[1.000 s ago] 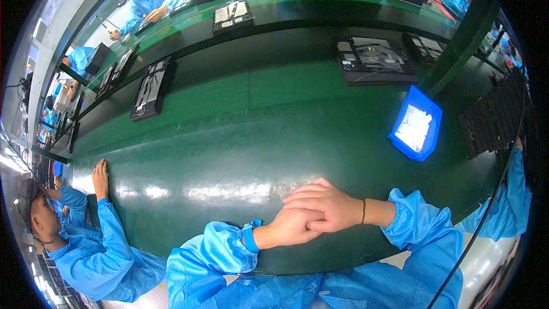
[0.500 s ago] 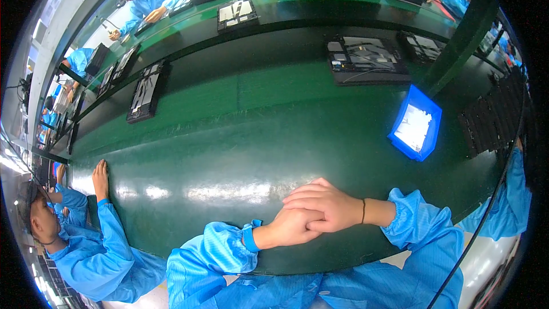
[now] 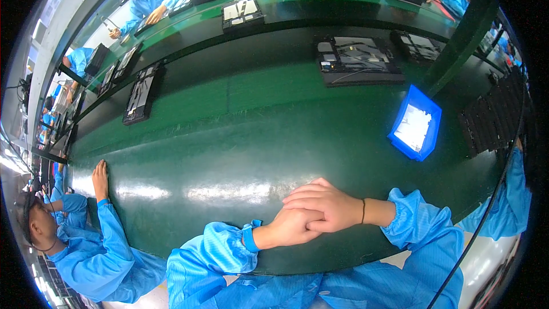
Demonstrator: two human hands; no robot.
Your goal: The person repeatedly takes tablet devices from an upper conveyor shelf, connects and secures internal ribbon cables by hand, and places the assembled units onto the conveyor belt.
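Clasping over the green table (image 3: 257,137) — right hand (image 3: 334,205) wrapped over left hand (image 3: 286,230), whose own grip I can't tell — blue bin (image 3: 422,106) sits farther right.

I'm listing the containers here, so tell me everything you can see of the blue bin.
The bin is bright blue, open-topped and looks like plastic, with raised walls. Inside lies a heap of small white pieces, too small to make out singly. It sits turned at an angle on the green table, beyond and to the right of the right hand. Its far end is near a green post; whether they touch is unclear. No hand touches it.
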